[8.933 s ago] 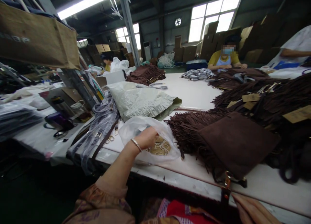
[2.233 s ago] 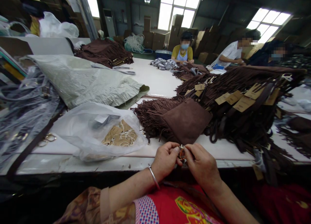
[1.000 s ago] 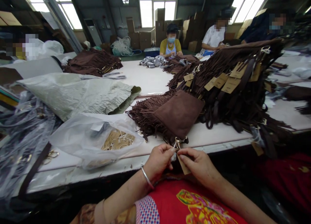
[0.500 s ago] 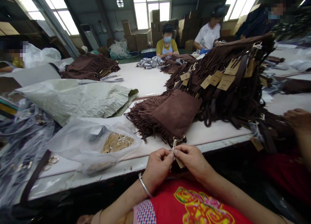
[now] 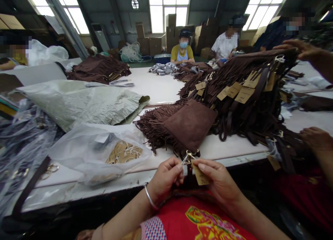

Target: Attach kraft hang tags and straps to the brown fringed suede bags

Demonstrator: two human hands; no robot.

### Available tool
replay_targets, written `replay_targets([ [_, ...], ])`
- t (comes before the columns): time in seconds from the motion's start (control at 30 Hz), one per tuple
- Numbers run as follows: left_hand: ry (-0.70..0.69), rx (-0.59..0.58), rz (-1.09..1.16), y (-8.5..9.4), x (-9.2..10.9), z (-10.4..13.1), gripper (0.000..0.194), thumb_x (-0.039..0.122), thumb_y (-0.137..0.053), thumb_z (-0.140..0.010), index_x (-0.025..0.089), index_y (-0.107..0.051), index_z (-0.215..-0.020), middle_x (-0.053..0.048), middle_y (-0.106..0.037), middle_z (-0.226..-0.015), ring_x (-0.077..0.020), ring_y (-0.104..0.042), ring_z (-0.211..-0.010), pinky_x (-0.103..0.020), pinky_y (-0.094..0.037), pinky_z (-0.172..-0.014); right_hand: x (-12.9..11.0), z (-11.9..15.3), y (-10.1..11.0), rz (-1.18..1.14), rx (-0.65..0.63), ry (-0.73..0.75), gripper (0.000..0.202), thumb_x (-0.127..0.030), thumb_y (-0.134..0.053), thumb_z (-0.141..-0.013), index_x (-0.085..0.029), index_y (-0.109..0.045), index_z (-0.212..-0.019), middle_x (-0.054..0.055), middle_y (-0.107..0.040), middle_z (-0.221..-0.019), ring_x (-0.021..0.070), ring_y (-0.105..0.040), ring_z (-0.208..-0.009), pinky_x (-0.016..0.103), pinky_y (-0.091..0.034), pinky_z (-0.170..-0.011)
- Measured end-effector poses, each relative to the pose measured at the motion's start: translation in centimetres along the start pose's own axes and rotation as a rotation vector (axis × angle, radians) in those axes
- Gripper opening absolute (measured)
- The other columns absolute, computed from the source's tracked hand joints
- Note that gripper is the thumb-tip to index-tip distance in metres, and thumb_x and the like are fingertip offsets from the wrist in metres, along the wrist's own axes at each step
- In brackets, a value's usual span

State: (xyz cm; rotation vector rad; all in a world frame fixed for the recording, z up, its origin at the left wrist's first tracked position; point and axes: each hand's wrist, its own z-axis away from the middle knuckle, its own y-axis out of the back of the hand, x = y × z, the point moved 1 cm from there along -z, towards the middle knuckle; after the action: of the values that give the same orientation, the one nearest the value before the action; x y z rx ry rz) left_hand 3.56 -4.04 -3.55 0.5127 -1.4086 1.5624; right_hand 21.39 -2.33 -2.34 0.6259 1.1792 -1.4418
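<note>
A brown suede fringed bag [image 5: 191,123] lies at the table edge, its metal ring pointing toward me. White string [image 5: 185,159] runs through that ring. My left hand [image 5: 168,176] pinches one end of the string, fingers closed. Between the thumb and fingers of my right hand [image 5: 217,176] is a kraft-paper hang tag [image 5: 200,174], which hangs on the same string. A dark strap drops below the ring between my hands.
A plastic bag [image 5: 85,153] with several loose tags [image 5: 125,152] lies to the left. A tall pile of tagged fringed bags [image 5: 244,91] stands at right, with a co-worker's hand [image 5: 299,49] on its top. Pale wrapping sheet [image 5: 85,99] covers the left table; co-workers sit beyond.
My hands have moved apart, drawing the string out below the ring, and the tag now shows its face. At right, a co-worker's hand has come onto the pile's top.
</note>
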Motion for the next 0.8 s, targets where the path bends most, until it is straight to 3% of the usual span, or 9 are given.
replay_targets([
  [0.1, -0.152, 0.013, -0.104, 0.4, 0.3, 0.1, 0.028, 0.032, -0.076, -0.077, 0.013, -0.057, -0.072, 0.000, -0.055, -0.074, -0.0055, -0.045, -0.057, -0.018, -0.034, -0.052, -0.1, 0.0, -0.1, -0.195, 0.075, -0.036, 0.037, -0.033, -0.089, -0.057, -0.021, -0.078, -0.090, 0.006, -0.078, -0.086, 0.0170, -0.067, -0.074, 0.027, -0.053, -0.069],
  [0.2, -0.237, -0.008, 0.024, 0.3, 0.5, 0.2, 0.026, 0.031, -0.077, -0.076, 0.013, -0.058, -0.070, 0.000, -0.055, -0.078, -0.0045, -0.044, -0.054, -0.019, -0.029, -0.048, 0.0, -0.3, -0.5, -0.188, 0.092, -0.054, 0.041, -0.032, -0.091, -0.054, -0.020, -0.078, -0.091, 0.007, -0.077, -0.087, 0.0163, -0.067, -0.072, 0.025, -0.053, -0.065],
  [0.3, -0.182, -0.075, 0.102, 0.1, 0.4, 0.5, 0.026, 0.034, -0.074, -0.078, 0.014, -0.059, -0.073, 0.001, -0.056, -0.069, -0.0050, -0.043, -0.048, -0.019, -0.026, -0.044, 0.1, -0.5, -0.6, -0.101, 0.119, -0.025, 0.044, -0.034, -0.090, -0.055, -0.018, -0.078, -0.094, 0.002, -0.071, -0.067, 0.0063, -0.053, -0.052, 0.016, -0.041, -0.048],
  [0.4, -0.087, -0.165, -0.034, 0.0, 0.3, 0.8, 0.026, 0.037, -0.071, -0.082, 0.013, -0.060, -0.079, -0.001, -0.061, -0.066, -0.0061, -0.046, -0.049, -0.019, -0.031, -0.047, 0.2, -0.6, -0.3, -0.043, 0.127, -0.018, 0.047, -0.038, -0.089, -0.058, -0.017, -0.077, -0.098, -0.005, -0.054, -0.046, 0.0023, -0.038, -0.041, 0.014, -0.026, -0.039],
  [0.5, -0.065, -0.221, -0.135, 0.1, 0.5, 1.1, 0.028, 0.037, -0.073, -0.080, 0.013, -0.059, -0.079, -0.006, -0.066, -0.079, -0.0092, -0.056, -0.060, -0.018, -0.039, -0.052, 0.4, -0.4, -0.2, 0.051, 0.135, -0.016, 0.049, -0.043, -0.083, -0.065, -0.018, -0.074, -0.106, -0.006, -0.053, -0.046, 0.0052, -0.042, -0.040, 0.017, -0.030, -0.039],
  [0.63, 0.010, -0.263, -0.104, 0.7, 0.9, 1.3, 0.026, 0.034, -0.075, -0.078, 0.014, -0.062, -0.086, -0.010, -0.066, -0.098, -0.0195, -0.069, -0.084, -0.020, -0.047, -0.058, 0.1, 0.0, -0.5, 0.351, 0.194, 0.090, 0.044, -0.043, -0.071, -0.076, -0.018, -0.072, -0.112, -0.004, -0.058, -0.051, 0.0089, -0.049, -0.042, 0.021, -0.039, -0.042],
  [0.8, 0.074, -0.291, -0.101, 1.6, 1.6, 1.3, 0.026, 0.033, -0.075, -0.078, 0.014, -0.068, -0.093, -0.013, -0.064, -0.113, -0.0223, -0.071, -0.087, -0.022, -0.052, -0.063, -0.6, 0.2, -1.1, 0.527, 0.243, 0.163, 0.040, -0.043, -0.064, -0.078, -0.018, -0.074, -0.108, -0.002, -0.060, -0.054, 0.0106, -0.049, -0.042, 0.023, -0.040, -0.040],
])
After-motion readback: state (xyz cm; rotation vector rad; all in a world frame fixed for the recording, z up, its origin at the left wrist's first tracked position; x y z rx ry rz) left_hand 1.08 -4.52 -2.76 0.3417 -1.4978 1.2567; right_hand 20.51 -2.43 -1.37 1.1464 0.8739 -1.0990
